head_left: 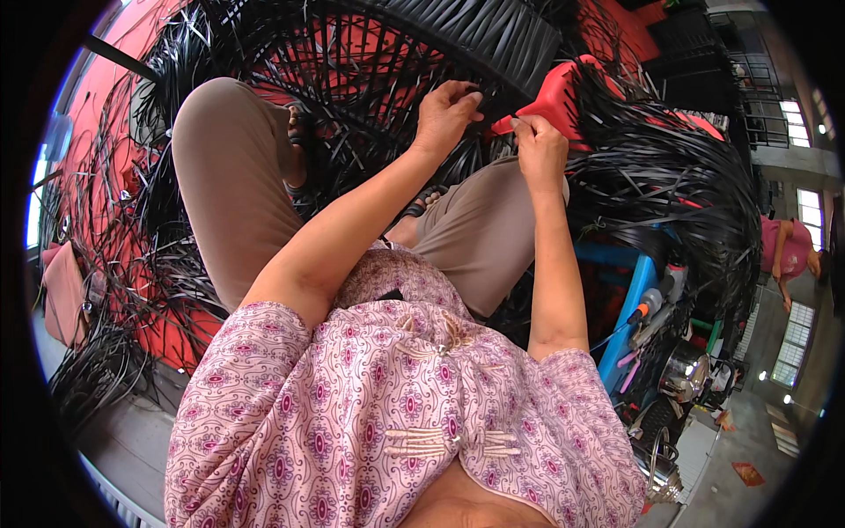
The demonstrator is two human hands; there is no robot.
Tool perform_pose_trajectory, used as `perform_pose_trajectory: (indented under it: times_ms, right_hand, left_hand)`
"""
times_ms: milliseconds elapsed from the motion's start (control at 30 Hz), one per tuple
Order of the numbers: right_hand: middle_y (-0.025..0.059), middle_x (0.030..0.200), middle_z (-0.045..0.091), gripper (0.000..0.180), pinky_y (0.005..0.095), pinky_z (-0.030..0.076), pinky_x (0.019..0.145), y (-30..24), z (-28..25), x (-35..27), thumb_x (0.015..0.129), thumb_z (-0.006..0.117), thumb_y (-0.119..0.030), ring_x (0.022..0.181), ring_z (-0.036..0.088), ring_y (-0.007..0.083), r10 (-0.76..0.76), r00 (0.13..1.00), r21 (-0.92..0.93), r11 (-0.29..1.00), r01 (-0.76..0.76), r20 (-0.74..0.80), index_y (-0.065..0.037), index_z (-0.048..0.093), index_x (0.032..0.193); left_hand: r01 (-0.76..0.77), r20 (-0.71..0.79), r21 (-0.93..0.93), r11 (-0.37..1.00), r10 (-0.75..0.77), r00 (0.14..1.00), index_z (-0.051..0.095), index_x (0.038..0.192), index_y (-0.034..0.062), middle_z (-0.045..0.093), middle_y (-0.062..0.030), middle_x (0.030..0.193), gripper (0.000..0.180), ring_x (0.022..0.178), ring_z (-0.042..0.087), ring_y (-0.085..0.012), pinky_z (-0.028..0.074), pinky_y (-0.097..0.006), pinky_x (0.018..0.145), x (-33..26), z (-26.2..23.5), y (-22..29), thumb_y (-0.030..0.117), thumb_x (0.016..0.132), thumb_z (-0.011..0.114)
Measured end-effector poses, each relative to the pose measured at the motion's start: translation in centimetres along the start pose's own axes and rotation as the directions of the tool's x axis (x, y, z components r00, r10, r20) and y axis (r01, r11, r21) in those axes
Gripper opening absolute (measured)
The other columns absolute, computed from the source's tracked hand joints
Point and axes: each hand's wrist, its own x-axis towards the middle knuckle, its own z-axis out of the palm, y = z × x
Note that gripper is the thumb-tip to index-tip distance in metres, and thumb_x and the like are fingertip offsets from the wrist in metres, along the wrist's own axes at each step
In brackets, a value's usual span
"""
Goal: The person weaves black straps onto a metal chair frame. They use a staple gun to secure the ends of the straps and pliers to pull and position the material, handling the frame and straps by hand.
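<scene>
My left hand (447, 116) is closed in a pinch beside a black woven piece (493, 40) made of flat strips. Something dark shows at its fingertips, too small to name. A short way to the right, my right hand (540, 154) is also pinched shut, its fingertips just in front of a red plastic object (556, 99) with a pointed end. What the right fingers hold, if anything, is hidden. Open black latticework (352, 66) spreads beyond my knees, over a red surface.
A big bundle of loose black strips (669, 167) lies to the right. More strips tangle on the red sheet (167, 339) at left. A blue-framed holder (629, 326) with tools stands by my right elbow. Another person (790, 246) is at the far right.
</scene>
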Motion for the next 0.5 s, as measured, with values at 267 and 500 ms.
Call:
perform_pose_trajectory:
  times_ms: [267, 500]
  right_hand:
    - [0.0157, 0.07, 0.068, 0.03, 0.0397, 0.051, 0.067, 0.0, -0.9, 0.5, 0.086, 0.067, -0.031, 0.069, 0.067, 0.0321, 0.176, 0.965, 0.077, 0.978, -0.194, 0.192, -0.002, 0.073, 0.089]
    - [0.0129, 0.066, 0.067, 0.022, 0.0353, 0.049, 0.06, -0.7, -1.8, -0.2, 0.087, 0.068, -0.022, 0.058, 0.064, 0.0249, 0.176, 0.975, 0.142, 0.97, -0.195, 0.139, -0.001, 0.072, 0.09]
  left_hand:
    - [-0.391, -0.305, 0.333, 0.858, 0.491, 0.816, 0.07, 0.089, 0.0027, 0.055, -0.0053, 0.09, 0.006, 0.075, 0.057, -0.0149, 0.048, -0.028, 0.069, 1.7, -1.6, 1.1, 0.007, 0.085, 0.071]
    - [-0.316, -0.307, 0.308, 0.897, 0.408, 0.86, 0.072, 0.092, 0.0032, 0.055, -0.0071, 0.095, 0.016, 0.079, 0.057, -0.0166, 0.047, -0.028, 0.075, 2.5, -1.4, 1.5, 0.016, 0.082, 0.073]
